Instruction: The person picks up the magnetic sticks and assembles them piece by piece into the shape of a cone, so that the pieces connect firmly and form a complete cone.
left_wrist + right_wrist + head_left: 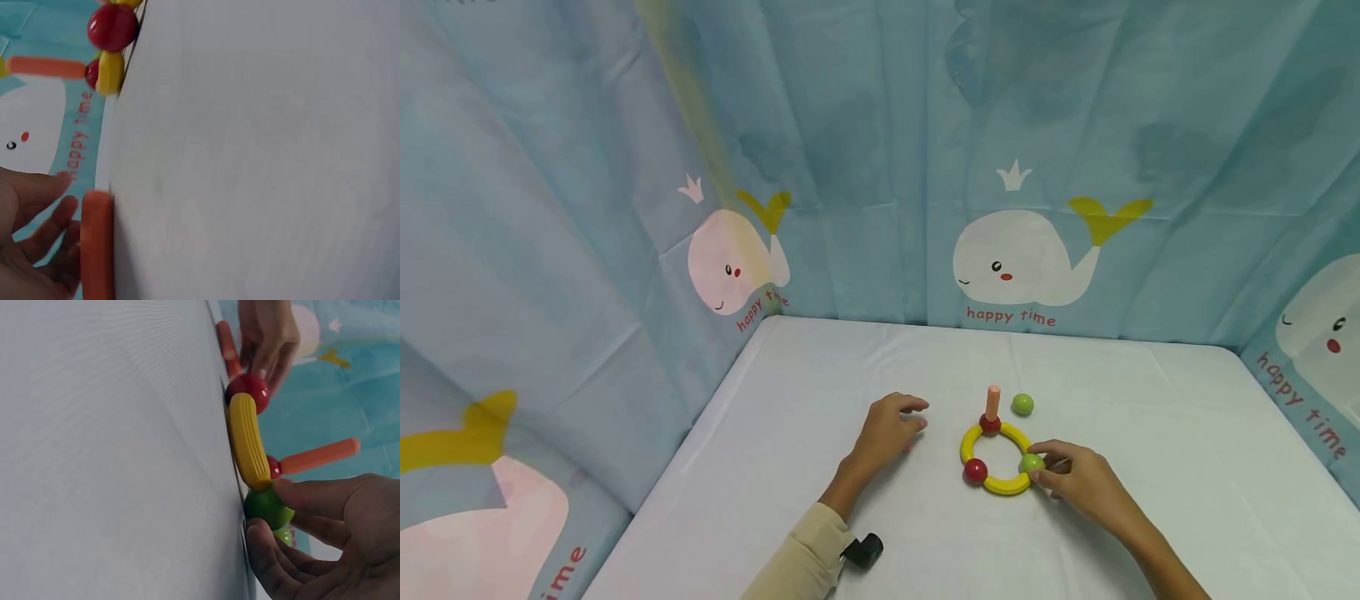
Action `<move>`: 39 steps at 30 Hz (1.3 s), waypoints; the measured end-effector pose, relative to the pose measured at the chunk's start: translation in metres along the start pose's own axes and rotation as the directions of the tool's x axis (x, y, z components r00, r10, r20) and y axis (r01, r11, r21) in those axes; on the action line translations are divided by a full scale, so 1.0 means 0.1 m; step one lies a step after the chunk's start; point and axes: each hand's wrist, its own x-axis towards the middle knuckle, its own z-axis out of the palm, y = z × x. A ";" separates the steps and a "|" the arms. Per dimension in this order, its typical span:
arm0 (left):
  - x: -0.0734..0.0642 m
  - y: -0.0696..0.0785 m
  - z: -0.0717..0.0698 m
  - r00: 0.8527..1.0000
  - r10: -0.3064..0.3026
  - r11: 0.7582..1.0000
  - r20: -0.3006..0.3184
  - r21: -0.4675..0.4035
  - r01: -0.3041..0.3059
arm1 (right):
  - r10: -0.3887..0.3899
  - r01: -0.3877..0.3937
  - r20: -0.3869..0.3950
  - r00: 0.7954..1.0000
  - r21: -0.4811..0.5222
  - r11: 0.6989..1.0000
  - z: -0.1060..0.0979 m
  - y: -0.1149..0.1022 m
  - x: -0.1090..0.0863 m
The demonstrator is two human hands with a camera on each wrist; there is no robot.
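Note:
A ring of curved yellow pieces point(1009, 486) lies on the white table, joined by a red ball point(975, 472), a green ball point(1032, 463) and another red ball point(990, 425) at its far side. From that far ball an orange rod point(993, 402) stands up. My right hand point(1078, 482) pinches the green ball between thumb and fingers, as the right wrist view also shows. Left of the ring, my left hand point(886, 432) hovers with thumb and fingers apart, holding nothing. Close beside its fingers lies another orange piece point(97, 244), mostly hidden by the hand in the head view.
A loose green ball point(1022, 405) sits behind the ring, right of the upright rod. Blue curtains with whale prints point(850, 250) hang along the back and sides of the table point(760, 433). A black device point(865, 551) is at the left sleeve.

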 end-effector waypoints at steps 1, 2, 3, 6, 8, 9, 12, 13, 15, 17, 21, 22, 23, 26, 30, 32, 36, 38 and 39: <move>-0.01 -0.02 -0.05 1.000 -0.031 1.000 -0.001 0.001 0.031 | 0.001 -0.001 -0.001 1.000 -0.005 1.000 -0.01 0.01 0.00; -0.02 -0.05 -0.09 0.998 -0.062 0.998 0.000 0.001 0.062 | 0.000 0.000 -0.002 1.000 -0.009 1.000 -0.02 0.01 0.00; -0.03 -0.07 -0.14 0.996 -0.090 0.996 0.004 -0.003 0.090 | 0.004 -0.004 -0.004 1.000 -0.010 1.000 -0.03 0.02 -0.01; -0.05 -0.12 -0.28 0.992 -0.123 0.992 0.002 0.029 0.123 | 0.011 -0.011 -0.008 1.000 -0.018 1.000 -0.06 0.04 -0.02; -0.06 -0.16 -0.35 0.992 -0.129 0.991 0.012 0.045 0.129 | 0.015 -0.015 -0.010 1.000 -0.023 1.000 -0.08 0.05 -0.03; -0.07 -0.18 -0.38 0.992 -0.128 0.991 0.019 0.052 0.127 | 0.020 -0.021 -0.013 1.000 -0.025 0.999 -0.09 0.06 -0.04; -0.09 -0.22 -0.46 0.990 -0.133 0.989 0.041 0.067 0.130 | 0.024 -0.025 -0.017 1.000 -0.037 0.999 -0.13 0.09 -0.05; -0.10 -0.23 -0.47 0.990 -0.132 0.989 0.049 0.069 0.128 | 0.028 -0.028 -0.019 0.999 -0.040 0.999 -0.15 0.10 -0.06; -0.10 -0.24 -0.50 0.989 -0.135 0.989 0.062 0.064 0.131 | 0.033 -0.035 -0.026 0.999 -0.048 0.998 -0.17 0.12 -0.06; -0.11 -0.26 -0.51 0.988 -0.137 0.989 0.070 0.063 0.133 | 0.034 -0.036 -0.031 0.999 -0.059 0.998 -0.18 0.14 -0.07; -0.10 -0.27 -0.53 0.987 -0.137 0.989 0.079 0.065 0.132 | 0.020 -0.022 -0.037 0.999 -0.070 0.997 -0.20 0.17 -0.07; -0.10 -0.27 -0.53 0.987 -0.136 0.989 0.082 0.068 0.130 | 0.016 -0.019 -0.038 0.999 -0.070 0.997 -0.20 0.17 -0.08; -0.10 -0.27 -0.53 0.988 -0.130 0.990 0.085 0.073 0.124 | 0.015 -0.017 -0.038 0.999 -0.067 0.998 -0.20 0.17 -0.08; -0.09 -0.28 -0.52 0.990 -0.111 0.990 0.088 0.092 0.103 | 0.008 -0.010 -0.041 0.999 -0.061 0.998 -0.19 0.17 -0.09; -0.08 -0.29 -0.51 0.993 -0.094 0.993 0.069 0.076 0.089 | 0.003 -0.006 -0.044 0.999 -0.050 0.999 -0.18 0.16 -0.10; -0.07 -0.29 -0.50 0.995 -0.087 0.995 0.045 0.049 0.085 | -0.001 -0.001 -0.044 0.999 -0.044 0.999 -0.17 0.15 -0.10; -0.05 -0.29 -0.46 0.998 -0.047 0.999 -0.032 0.025 0.048 | -0.011 0.010 -0.041 0.999 -0.028 1.000 -0.15 0.15 -0.11; -0.04 -0.28 -0.44 0.997 -0.038 0.999 -0.070 0.008 0.039 | -0.011 0.010 -0.039 0.999 -0.021 1.000 -0.13 0.15 -0.11; -0.03 -0.28 -0.43 0.996 -0.032 0.999 -0.085 -0.001 0.032 | -0.009 0.008 -0.038 0.999 -0.017 1.000 -0.12 0.15 -0.12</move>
